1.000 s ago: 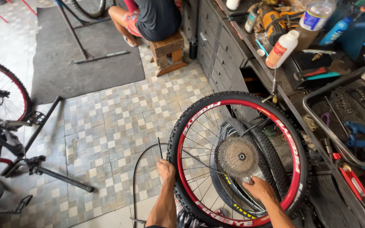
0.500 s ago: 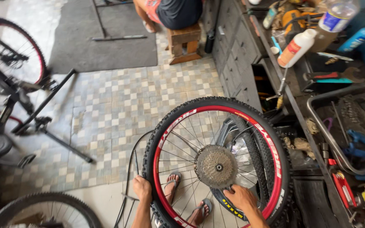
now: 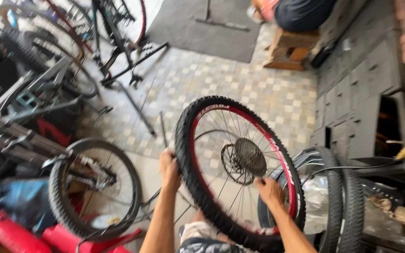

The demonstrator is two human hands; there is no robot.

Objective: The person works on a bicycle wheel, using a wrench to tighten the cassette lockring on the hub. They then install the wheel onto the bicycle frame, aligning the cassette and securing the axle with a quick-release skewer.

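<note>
I hold a bicycle wheel (image 3: 198, 140) upright in front of me; it has a knobby black tyre, a red rim and a dark cassette (image 3: 249, 157) at its hub. My left hand (image 3: 168, 169) grips the tyre on its left side. My right hand (image 3: 269, 192) holds the wheel at its lower right, fingers on the spokes by the rim. My knees show below the wheel. The view is blurred by motion.
A second black tyre (image 3: 348, 206) leans at the right against the dark workbench (image 3: 352, 107). Bicycles (image 3: 48, 89) and a small wheel (image 3: 94, 187) crowd the left. A person (image 3: 301, 11) sits on a wooden stool (image 3: 289, 51) at the back, next to a grey mat (image 3: 202, 28).
The view has swung left and away from the workbench top. The wheel has turned from flat-on to an angled, more upright pose, and both hands kept their hold.
</note>
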